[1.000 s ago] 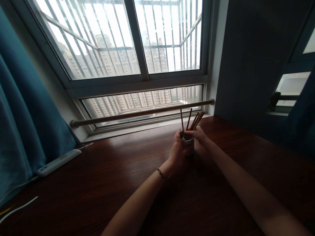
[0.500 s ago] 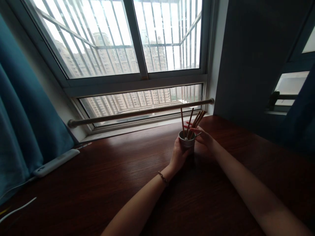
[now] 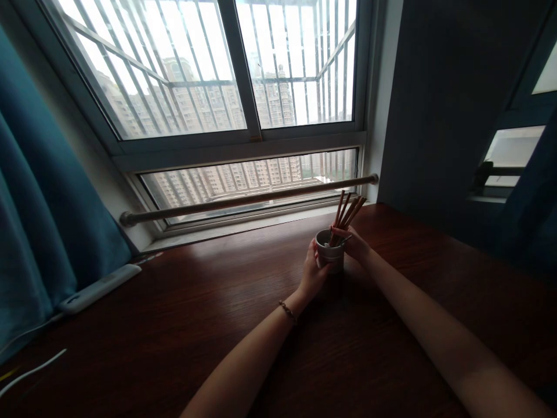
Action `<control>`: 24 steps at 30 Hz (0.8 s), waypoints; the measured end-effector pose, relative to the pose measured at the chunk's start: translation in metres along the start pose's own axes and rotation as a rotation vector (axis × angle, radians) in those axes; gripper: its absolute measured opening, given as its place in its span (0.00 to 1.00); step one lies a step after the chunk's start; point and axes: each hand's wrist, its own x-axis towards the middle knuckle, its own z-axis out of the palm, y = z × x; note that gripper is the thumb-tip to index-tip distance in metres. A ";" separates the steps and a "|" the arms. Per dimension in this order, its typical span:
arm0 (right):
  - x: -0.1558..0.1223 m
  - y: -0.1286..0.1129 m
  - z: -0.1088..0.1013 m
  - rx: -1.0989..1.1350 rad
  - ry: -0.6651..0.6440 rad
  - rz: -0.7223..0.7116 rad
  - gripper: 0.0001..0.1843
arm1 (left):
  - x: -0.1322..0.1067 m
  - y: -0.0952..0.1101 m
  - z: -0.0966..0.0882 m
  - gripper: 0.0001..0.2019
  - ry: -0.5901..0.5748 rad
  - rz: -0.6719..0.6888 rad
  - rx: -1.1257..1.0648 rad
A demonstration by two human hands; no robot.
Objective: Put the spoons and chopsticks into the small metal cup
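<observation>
A small pale cup (image 3: 329,255) stands on the dark wooden table (image 3: 217,325) near the window. Several thin wooden chopsticks (image 3: 348,211) stick up out of it, bunched together and leaning right, with a metal utensil handle beside them. My left hand (image 3: 312,271) is wrapped round the cup's left side. My right hand (image 3: 355,244) sits at the cup's right rim with its fingers closed around the lower part of the chopsticks. A beaded bracelet (image 3: 287,310) is on my left wrist.
A wooden rail (image 3: 243,200) runs along the barred window behind the table. A white power strip (image 3: 100,287) lies at the table's left, by a teal curtain (image 3: 39,203). A white cable (image 3: 30,368) trails at the far left. A dark wall panel (image 3: 439,104) stands right.
The chopsticks, spread apart before, are now gathered into one bunch leaning right. My right hand closed in on them at the rim. My left hand stayed on the cup.
</observation>
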 end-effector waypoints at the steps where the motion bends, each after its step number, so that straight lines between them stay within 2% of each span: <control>1: 0.000 0.001 -0.001 0.004 -0.013 -0.010 0.17 | 0.000 0.000 0.000 0.41 -0.001 -0.001 -0.009; 4: -0.001 0.002 0.000 -0.034 -0.011 -0.040 0.15 | 0.000 0.000 0.000 0.41 -0.005 -0.006 -0.030; 7: 0.001 -0.003 0.005 -0.175 0.035 -0.084 0.14 | 0.000 0.001 0.000 0.40 -0.017 -0.007 -0.051; 12: 0.010 -0.024 0.017 -0.401 0.221 -0.043 0.11 | 0.000 0.002 0.000 0.41 -0.051 0.000 -0.088; 16: 0.015 -0.031 0.016 -0.440 0.202 -0.060 0.05 | -0.001 0.002 0.002 0.42 -0.067 0.010 -0.112; 17: 0.015 -0.031 0.014 -0.449 0.183 -0.060 0.07 | -0.001 0.001 0.002 0.41 -0.069 0.013 -0.116; 21: 0.010 -0.029 0.010 -0.419 0.095 -0.013 0.28 | -0.001 -0.003 0.001 0.42 -0.073 0.029 -0.117; 24: 0.005 -0.032 0.013 -0.399 0.074 -0.003 0.34 | -0.002 -0.007 0.000 0.42 -0.068 0.046 -0.102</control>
